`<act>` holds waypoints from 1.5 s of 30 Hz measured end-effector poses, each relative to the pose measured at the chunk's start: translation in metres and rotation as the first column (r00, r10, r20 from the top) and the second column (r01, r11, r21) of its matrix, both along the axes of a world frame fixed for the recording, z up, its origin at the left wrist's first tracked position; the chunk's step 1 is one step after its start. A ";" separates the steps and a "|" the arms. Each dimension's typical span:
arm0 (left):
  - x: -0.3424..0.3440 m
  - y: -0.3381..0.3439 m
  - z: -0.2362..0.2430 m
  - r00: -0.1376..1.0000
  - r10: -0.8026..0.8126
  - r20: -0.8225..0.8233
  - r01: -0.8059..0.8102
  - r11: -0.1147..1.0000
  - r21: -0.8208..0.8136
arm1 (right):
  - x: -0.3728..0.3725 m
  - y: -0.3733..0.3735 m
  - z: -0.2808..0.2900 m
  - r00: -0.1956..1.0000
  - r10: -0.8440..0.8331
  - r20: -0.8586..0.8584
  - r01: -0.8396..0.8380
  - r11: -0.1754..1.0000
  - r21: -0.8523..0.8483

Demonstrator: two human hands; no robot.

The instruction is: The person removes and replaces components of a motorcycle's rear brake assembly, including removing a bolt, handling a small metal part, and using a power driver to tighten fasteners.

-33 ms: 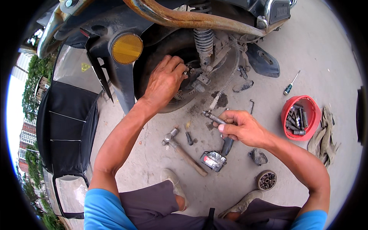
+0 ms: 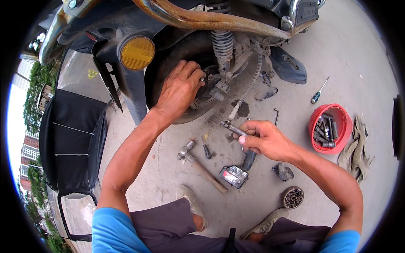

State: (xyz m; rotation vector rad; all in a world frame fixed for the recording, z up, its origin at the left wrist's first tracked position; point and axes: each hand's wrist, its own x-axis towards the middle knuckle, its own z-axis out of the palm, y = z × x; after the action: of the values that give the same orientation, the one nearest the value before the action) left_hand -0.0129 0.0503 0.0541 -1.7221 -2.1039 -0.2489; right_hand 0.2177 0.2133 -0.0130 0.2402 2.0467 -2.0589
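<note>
My left hand (image 2: 179, 86) reaches in beside the wheel hub, fingers curled around a small metal piece whose kind I cannot make out. Just past those fingertips are the axle end and bracket (image 2: 220, 88); part of the brake disc (image 2: 195, 104) shows below the hand. Thumb and fingers of my right hand (image 2: 270, 140) are closed on a dark metal rod-shaped tool (image 2: 234, 127) with a knobbed end, held above the ground and pointing at the wheel. Between the hands hangs a corrugated cable sleeve (image 2: 256, 69). The shock absorber spring (image 2: 222, 45) stands above the hub.
A rusty bar (image 2: 202, 20) and orange reflector (image 2: 137, 52) overhang my left hand. On the ground lie a hammer (image 2: 206, 172), a cordless power tool (image 2: 234, 176), a screwdriver (image 2: 315, 98), a red container (image 2: 347, 126) of sockets, a round tin (image 2: 285, 204) of small metal parts, and gloves (image 2: 357, 152).
The view has shifted very slightly. Both hands keep their places and their grips.
</note>
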 end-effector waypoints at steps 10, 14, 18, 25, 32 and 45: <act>0.075 -0.010 0.020 0.580 0.287 0.762 0.068 0.915 -0.397 | 0.000 0.008 0.011 0.996 0.088 0.012 -0.086 0.987 -0.139; 0.082 -0.011 0.019 0.568 0.295 0.768 0.051 0.919 -0.390 | -0.003 0.016 0.022 0.985 0.173 0.010 -0.165 0.953 -0.253; 0.083 -0.015 0.004 0.516 0.285 0.808 0.058 0.929 -0.364 | -0.003 0.039 0.008 0.912 0.379 0.158 -0.277 0.852 -0.445; 0.088 -0.016 -0.008 0.512 0.179 0.840 0.105 0.958 -0.268 | 0.008 0.015 0.009 0.966 0.209 -0.149 -0.181 0.967 0.181; 0.082 -0.016 -0.020 0.399 0.270 0.876 -0.009 0.957 -0.291 | 0.001 0.014 0.014 0.948 0.149 -0.280 0.154 0.557 0.817; 0.068 -0.051 -0.229 0.507 0.572 0.645 0.157 0.674 -0.722 | -0.038 0.050 -0.134 0.975 -0.047 -0.217 0.209 0.518 0.829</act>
State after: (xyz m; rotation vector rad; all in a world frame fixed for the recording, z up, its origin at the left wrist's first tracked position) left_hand 0.0548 -0.0010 -0.1749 -1.8480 -3.5627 -0.2241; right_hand 0.1799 0.2629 -0.1472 0.3870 3.0840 -0.9275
